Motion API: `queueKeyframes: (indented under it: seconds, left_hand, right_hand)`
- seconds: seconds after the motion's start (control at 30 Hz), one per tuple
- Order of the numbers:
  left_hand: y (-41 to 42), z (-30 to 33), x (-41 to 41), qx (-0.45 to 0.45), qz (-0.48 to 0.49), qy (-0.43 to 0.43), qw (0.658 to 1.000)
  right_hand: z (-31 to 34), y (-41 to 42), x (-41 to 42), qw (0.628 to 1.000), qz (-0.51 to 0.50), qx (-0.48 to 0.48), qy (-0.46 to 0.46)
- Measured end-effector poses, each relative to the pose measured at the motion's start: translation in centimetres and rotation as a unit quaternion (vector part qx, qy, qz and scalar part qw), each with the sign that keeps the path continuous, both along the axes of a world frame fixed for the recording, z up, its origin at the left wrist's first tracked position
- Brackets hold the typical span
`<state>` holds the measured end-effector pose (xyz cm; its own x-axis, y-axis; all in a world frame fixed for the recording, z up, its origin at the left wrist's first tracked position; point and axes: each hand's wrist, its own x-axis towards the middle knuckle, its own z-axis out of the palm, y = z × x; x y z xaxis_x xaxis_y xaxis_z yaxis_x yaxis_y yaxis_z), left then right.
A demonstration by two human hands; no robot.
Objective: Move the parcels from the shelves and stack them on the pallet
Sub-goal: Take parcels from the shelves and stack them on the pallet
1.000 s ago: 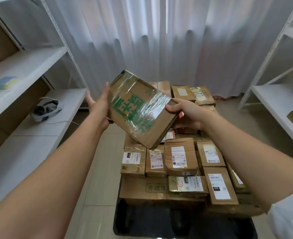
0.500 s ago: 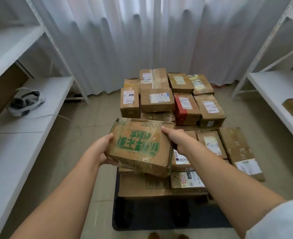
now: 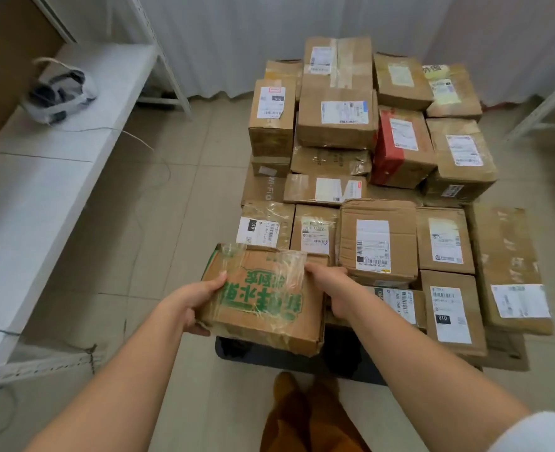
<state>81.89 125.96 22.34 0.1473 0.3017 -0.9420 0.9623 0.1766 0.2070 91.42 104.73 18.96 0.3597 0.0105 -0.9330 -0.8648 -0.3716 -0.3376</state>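
Since half a second ago the view has tipped further down and drawn closer: the stack of parcels (image 3: 367, 190) on the black pallet (image 3: 269, 353) fills more of the frame, the person's brown trousers now show at the bottom edge, and the green-printed carton (image 3: 263, 301) has come lower, to the near left corner of the stack, where it sits just in front of two small labelled boxes; whether its underside already rests on anything cannot be told. Both hands hold this one carton. The left hand (image 3: 191, 305) wraps its left edge, thumb lying on the taped top face and fingers curled beneath. The right hand (image 3: 331, 291) clamps the right edge, thumb on top near the far corner and fingers folded down the side. The stack holds roughly twenty brown cardboard parcels, most with white shipping labels, and one of them is bound in red tape (image 3: 400, 148). On the left stands one white shelf unit (image 3: 41, 190), with one headset (image 3: 60, 96) and its trailing cable lying on the shelf board. A white curtain (image 3: 237, 44) hangs behind the stack.
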Motion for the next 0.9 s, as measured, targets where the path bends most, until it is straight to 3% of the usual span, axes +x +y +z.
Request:
queueKeyframes:
  seconds: [0.23, 0.47, 0.67, 0.9]
  left_hand:
    - [-1.7, -4.8, -1.4, -0.009, 0.011, 0.06, 0.998]
    - [-3.0, -8.2, -2.3, -0.019, 0.056, 0.021, 0.998]
    - [-0.1, -5.9, -1.8, -0.023, 0.048, 0.03, 0.998]
    - [4.4, -0.3, -0.1, 0.028, 0.031, -0.068, 0.997]
  right_hand:
    - [-5.0, -0.5, -2.3, 0.996, 0.008, -0.013, 0.088]
    - [-6.9, -2.2, -2.2, 0.997, 0.034, -0.035, 0.058]
    - [-4.0, -1.3, -1.3, 0.995, 0.075, -0.015, 0.071]
    - [0.4, 0.0, -0.2, 0.992, 0.077, 0.087, 0.052]
